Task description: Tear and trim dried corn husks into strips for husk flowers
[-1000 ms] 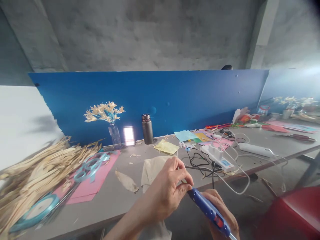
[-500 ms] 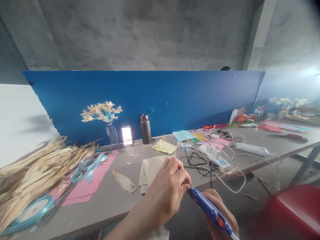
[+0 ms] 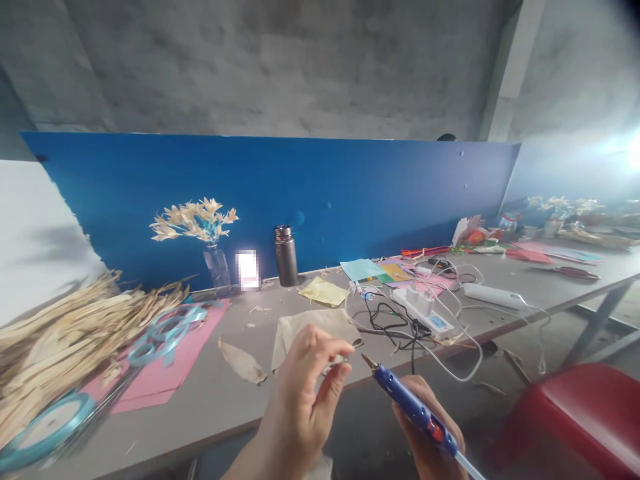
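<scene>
My right hand (image 3: 434, 420) grips a blue glue gun (image 3: 413, 403), its bare metal nozzle pointing up and left. A white glue stick (image 3: 469, 465) sticks out of its back end. Just left of the nozzle, apart from it, my left hand (image 3: 306, 393) is curled, thumb and forefinger close together. Something small and pale shows between those fingertips, too unclear to name. Behind the left hand lies a folded beige cloth (image 3: 290, 330). A dried husk piece (image 3: 243, 362) rests on the table to its left.
Left on the table (image 3: 200, 417) are dried husks (image 3: 70, 327), pink paper (image 3: 155, 387), blue ribbon (image 3: 170, 330) and a ribbon spool (image 3: 47, 430). Behind stand a flower vase (image 3: 217, 270) and a dark bottle (image 3: 286, 257). Cables surround a power strip (image 3: 425, 313); a red stool (image 3: 575, 420) stands right.
My left hand has drawn back from the glue gun's tip and turned, its thumb and forefinger loosening. The nozzle now shows. The glue gun has shifted slightly left and up in view.
</scene>
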`<action>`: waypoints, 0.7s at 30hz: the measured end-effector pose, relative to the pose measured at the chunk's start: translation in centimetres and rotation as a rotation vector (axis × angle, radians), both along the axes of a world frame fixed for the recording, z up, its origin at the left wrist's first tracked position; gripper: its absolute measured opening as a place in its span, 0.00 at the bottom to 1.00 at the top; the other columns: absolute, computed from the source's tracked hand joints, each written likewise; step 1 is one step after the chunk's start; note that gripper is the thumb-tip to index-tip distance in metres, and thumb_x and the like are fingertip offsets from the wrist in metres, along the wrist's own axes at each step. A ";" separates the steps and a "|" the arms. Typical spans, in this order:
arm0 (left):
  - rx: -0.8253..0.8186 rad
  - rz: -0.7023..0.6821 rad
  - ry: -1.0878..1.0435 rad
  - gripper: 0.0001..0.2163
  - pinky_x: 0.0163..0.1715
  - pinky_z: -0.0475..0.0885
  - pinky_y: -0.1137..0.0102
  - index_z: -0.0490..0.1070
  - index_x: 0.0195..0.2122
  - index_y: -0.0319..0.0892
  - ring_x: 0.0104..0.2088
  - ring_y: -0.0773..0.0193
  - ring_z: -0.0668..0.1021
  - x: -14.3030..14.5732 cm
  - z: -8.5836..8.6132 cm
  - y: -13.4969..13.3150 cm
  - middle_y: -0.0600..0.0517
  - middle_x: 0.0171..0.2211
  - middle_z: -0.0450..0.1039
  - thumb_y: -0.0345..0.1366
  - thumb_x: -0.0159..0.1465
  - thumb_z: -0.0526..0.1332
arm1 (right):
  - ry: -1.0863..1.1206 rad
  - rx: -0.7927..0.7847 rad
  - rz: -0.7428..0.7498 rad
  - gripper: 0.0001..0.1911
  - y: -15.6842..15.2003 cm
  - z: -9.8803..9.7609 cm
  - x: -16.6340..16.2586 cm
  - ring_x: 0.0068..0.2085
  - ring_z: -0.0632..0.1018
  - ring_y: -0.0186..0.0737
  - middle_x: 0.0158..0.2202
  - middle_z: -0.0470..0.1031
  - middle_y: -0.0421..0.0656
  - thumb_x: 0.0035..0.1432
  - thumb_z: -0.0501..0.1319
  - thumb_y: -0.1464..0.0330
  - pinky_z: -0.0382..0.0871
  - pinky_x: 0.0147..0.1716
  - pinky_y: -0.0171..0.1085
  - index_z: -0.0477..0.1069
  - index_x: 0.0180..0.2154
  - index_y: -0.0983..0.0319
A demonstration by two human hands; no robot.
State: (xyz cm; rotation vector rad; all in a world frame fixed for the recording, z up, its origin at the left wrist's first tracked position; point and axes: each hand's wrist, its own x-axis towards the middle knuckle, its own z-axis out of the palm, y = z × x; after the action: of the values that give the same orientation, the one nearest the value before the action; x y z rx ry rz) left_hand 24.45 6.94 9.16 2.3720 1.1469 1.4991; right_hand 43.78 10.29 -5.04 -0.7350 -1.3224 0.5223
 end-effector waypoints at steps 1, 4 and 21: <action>-0.022 -0.025 0.041 0.08 0.37 0.67 0.69 0.69 0.46 0.46 0.38 0.64 0.70 0.2 0.2 0.3 0.51 0.36 0.65 0.29 0.69 0.55 | -0.025 -0.002 0.019 0.06 -0.1 0.1 0.2 0.28 0.73 0.40 0.30 0.73 0.42 0.59 0.66 0.64 0.69 0.28 0.36 0.77 0.39 0.58; -0.122 -0.087 0.147 0.08 0.43 0.68 0.65 0.71 0.45 0.44 0.44 0.61 0.69 0.7 1.3 0.8 0.49 0.40 0.65 0.29 0.68 0.57 | -0.082 0.003 0.048 0.08 -0.4 0.7 0.6 0.30 0.75 0.41 0.32 0.74 0.43 0.60 0.65 0.64 0.69 0.29 0.36 0.77 0.41 0.57; -0.147 -0.039 -0.109 0.10 0.36 0.64 0.67 0.62 0.32 0.43 0.34 0.63 0.66 1.2 -0.1 -0.8 0.52 0.30 0.62 0.33 0.71 0.48 | 0.083 -0.135 -0.018 0.09 -1.1 1.4 -0.9 0.29 0.73 0.42 0.29 0.72 0.42 0.59 0.65 0.59 0.70 0.28 0.37 0.76 0.34 0.58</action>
State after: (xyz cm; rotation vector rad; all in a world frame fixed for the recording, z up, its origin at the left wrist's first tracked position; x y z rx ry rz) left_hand 25.68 6.16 9.09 2.1766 1.1373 1.4581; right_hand 42.93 9.17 -3.67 -0.8269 -1.2106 0.6254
